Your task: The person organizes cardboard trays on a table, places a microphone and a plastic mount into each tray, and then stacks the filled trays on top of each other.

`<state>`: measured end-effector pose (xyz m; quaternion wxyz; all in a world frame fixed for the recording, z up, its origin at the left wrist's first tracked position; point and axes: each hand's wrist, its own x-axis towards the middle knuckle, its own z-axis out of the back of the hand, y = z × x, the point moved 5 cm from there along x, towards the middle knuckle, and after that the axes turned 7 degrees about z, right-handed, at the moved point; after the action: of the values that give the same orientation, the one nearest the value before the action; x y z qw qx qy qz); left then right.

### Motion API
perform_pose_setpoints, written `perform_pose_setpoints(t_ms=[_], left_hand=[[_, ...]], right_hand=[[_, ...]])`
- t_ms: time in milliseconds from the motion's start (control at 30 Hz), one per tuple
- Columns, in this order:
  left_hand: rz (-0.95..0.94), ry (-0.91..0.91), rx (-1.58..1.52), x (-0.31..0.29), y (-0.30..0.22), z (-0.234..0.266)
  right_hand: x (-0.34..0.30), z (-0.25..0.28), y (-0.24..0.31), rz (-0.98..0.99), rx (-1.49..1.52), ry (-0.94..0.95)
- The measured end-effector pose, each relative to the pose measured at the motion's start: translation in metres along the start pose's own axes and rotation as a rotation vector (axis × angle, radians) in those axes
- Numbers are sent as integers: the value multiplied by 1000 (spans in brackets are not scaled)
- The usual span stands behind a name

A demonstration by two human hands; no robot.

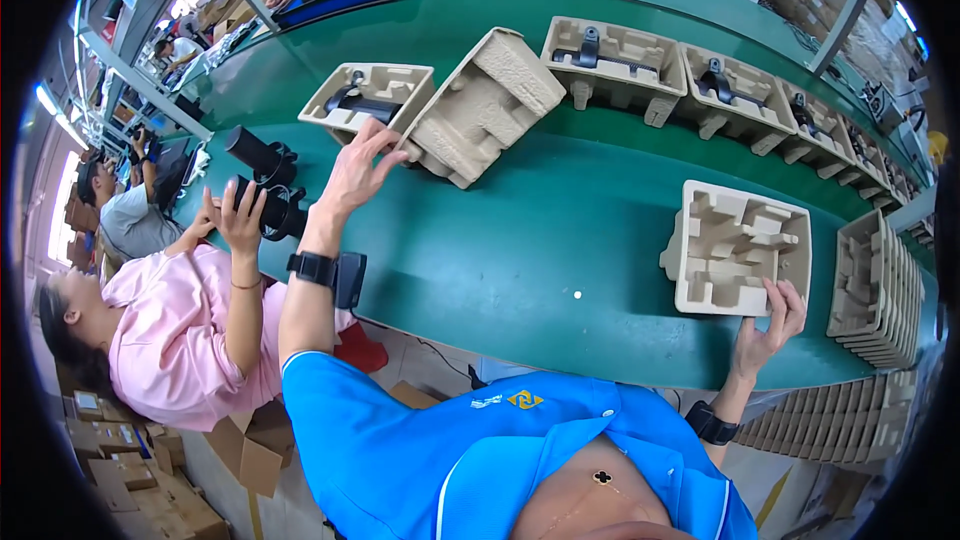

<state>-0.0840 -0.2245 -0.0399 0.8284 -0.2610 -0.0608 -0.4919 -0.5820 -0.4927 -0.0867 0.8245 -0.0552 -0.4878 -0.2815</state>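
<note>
My left hand (pixel 358 168) reaches to the far left, fingers bent at the near corner of a tilted beige pulp tray (pixel 490 105), whose moulded side faces me. Beside it, partly behind the fingers, sits another pulp tray (pixel 400 80) with a black bracket-like part (pixel 358 100) in it. On the right, my right hand (pixel 775 315) grips the near edge of a pulp tray (pixel 700 270), fingers over its rim. That tray shows its hollow side, with no part in its compartments.
Pulp trays with black parts (pixel 620 65) line the back of the green table (pixel 530 270). Nested trays (pixel 870 285) stand at the right. A co-worker in pink (pixel 190 310) handles black cylindrical devices (pixel 265 155) on the left. A small white dot (pixel 578 294) lies mid-table.
</note>
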Motion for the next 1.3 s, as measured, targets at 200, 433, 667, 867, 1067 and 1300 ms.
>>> perform_pose_setpoints(t_ms=[200,433,667,867,1067,1300], left_hand=[[-8,-36,17,-18,-20,16],[1,79,8,-28,-13,31],[18,93,116,-51,-30,32],[17,126,169,-59,-50,29],[57,11,134,-45,-35,35],[169,-162,97,38,77,47]], right_hand=[[9,4,6,14,-22,27],[15,-1,12,37,-22,73],[19,1,16,58,-30,69],[22,3,20,55,-13,59],[30,6,23,32,-5,68],[42,10,30,-1,-39,68]])
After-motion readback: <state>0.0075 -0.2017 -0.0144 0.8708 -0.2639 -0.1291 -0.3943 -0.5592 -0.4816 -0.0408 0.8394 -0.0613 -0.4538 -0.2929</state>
